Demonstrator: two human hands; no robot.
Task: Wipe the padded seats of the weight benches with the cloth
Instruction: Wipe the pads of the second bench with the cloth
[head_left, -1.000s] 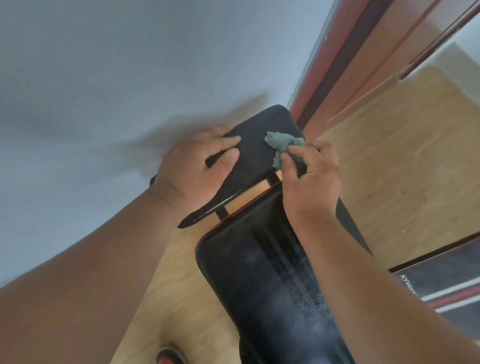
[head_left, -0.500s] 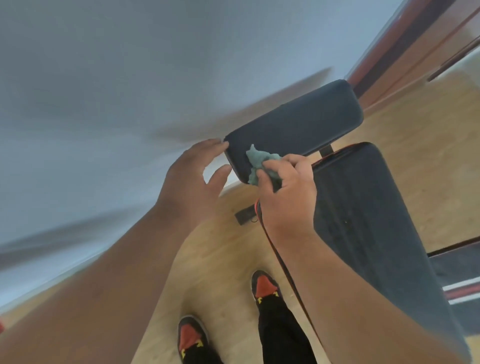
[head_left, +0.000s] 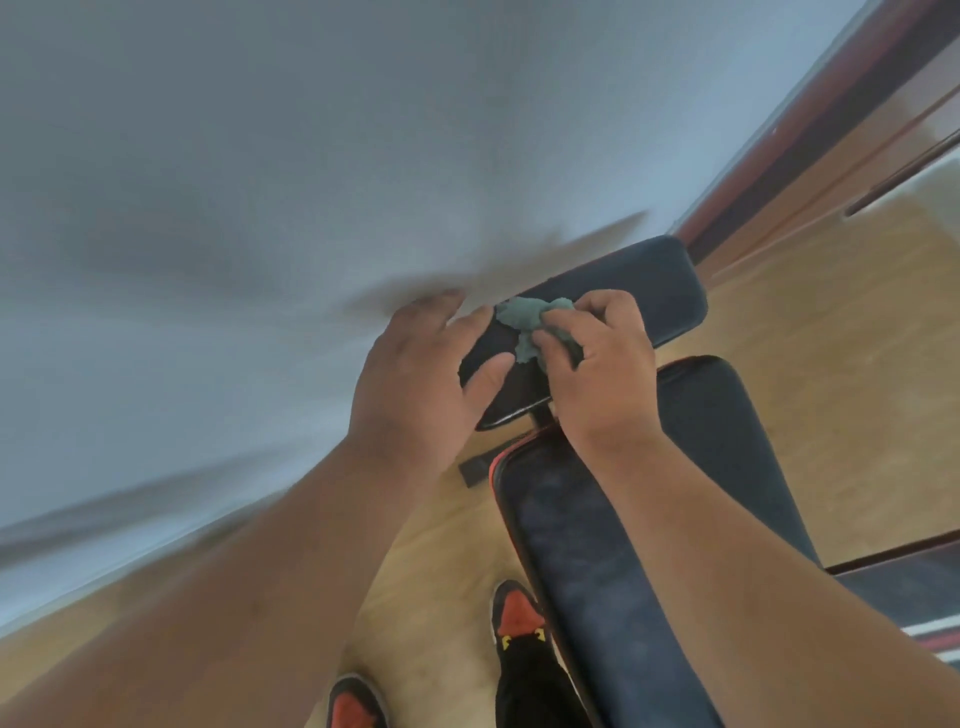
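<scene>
On the small black seat pad (head_left: 613, 296), at its near-left end, a bunched teal cloth (head_left: 524, 317) is pressed down by the right hand (head_left: 597, 364), whose fingers are curled shut around the wad. That same end of the pad is clasped by the left hand (head_left: 415, 374): fingers spread over the far edge, thumb laid on the top face, nothing else held. The long back pad (head_left: 623, 545) is found just nearer than the seat pad, parted from it by a narrow gap in which a dark bracket is seen. Two red-and-black shoes (head_left: 514, 613) are noted on the wooden floor (head_left: 831, 338), near and to the left of the back pad.

Risks, as judged:
- Only a small wad touches the vinyl, so streaks or unwiped strips could be left, above all at the far-right end of the seat pad.
- Cloth could be snagged on the bracket if swept over the near edge.
- Area under the left thumb could be missed unless that hand is shifted.
- Pad could tilt under pressure if the left hold is loosened.
</scene>
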